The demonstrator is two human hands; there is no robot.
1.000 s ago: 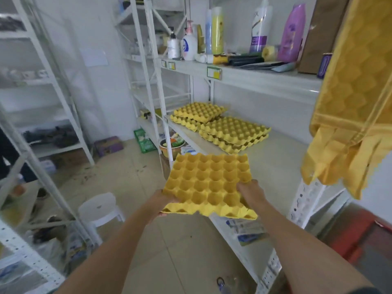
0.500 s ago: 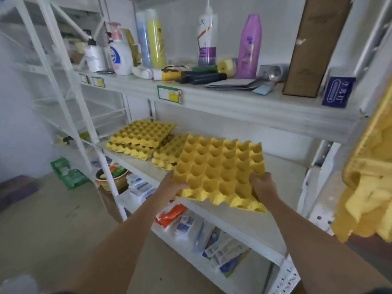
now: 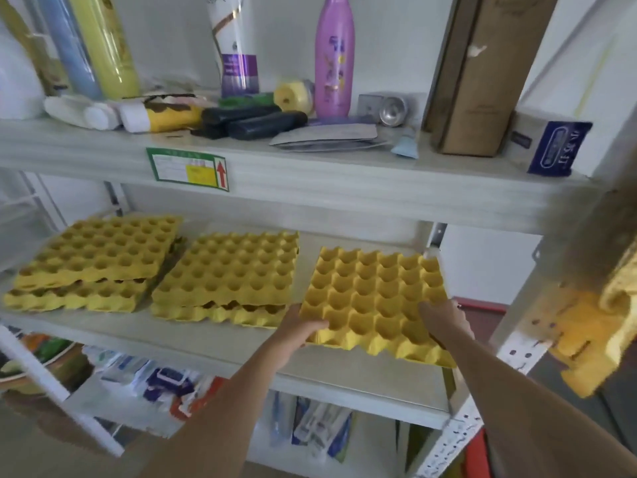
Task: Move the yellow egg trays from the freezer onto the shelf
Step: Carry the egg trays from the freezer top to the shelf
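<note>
We see first the white shelf [image 3: 193, 339], whose middle board carries the yellow trays. At nine o'clock on this board lies the left stack of trays [image 3: 93, 263], two trays with the top one turned a little. Just beside it, toward the center, lies the middle stack of trays [image 3: 227, 274], also two high. At three o'clock from the middle stack is the yellow egg tray [image 3: 372, 301] that we hold. It is tilted, its far edge higher than its near edge, and we cannot tell if the near edge touches the board.

Our left hand [image 3: 296, 331] holds the near left corner of this tray, the fingers clamped on its edge with the thumb on top. Our right hand [image 3: 444, 319] holds the near right side, its fingers closed on the tray with the thumb in a cup.

On the upper board stand a brown carton [image 3: 479, 74] at one o'clock, a pink bottle [image 3: 334, 56] at twelve, and a blue packet [image 3: 556, 148] at two o'clock.
</note>
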